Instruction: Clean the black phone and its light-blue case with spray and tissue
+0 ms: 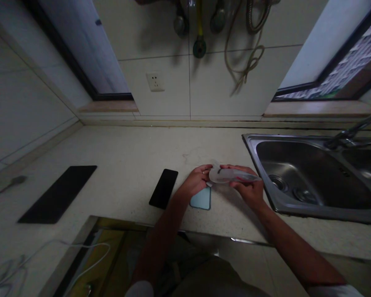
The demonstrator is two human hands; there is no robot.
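Note:
Above the counter near the sink, both of my hands hold a translucent whitish plastic pouch-like piece (224, 175), with a pinkish-red patch showing at its right part. My left hand (198, 180) pinches its left end, fingers closed. Around the right part are the fingers and thumb of my right hand (250, 187). What exactly the plastic piece is, I cannot make out. Just below my left hand lies a light blue phone-shaped item (201, 199), its top partly hidden. A black phone (163, 188) lies flat left of my left forearm.
To the right is a steel sink (256, 165) with a faucet (346, 138). A dark flat mat (58, 194) lies on the counter (120, 165) at left. White cables (89, 245) hang at lower left. Pipe fittings (199, 46) and a socket (155, 81) are on the tiled wall.

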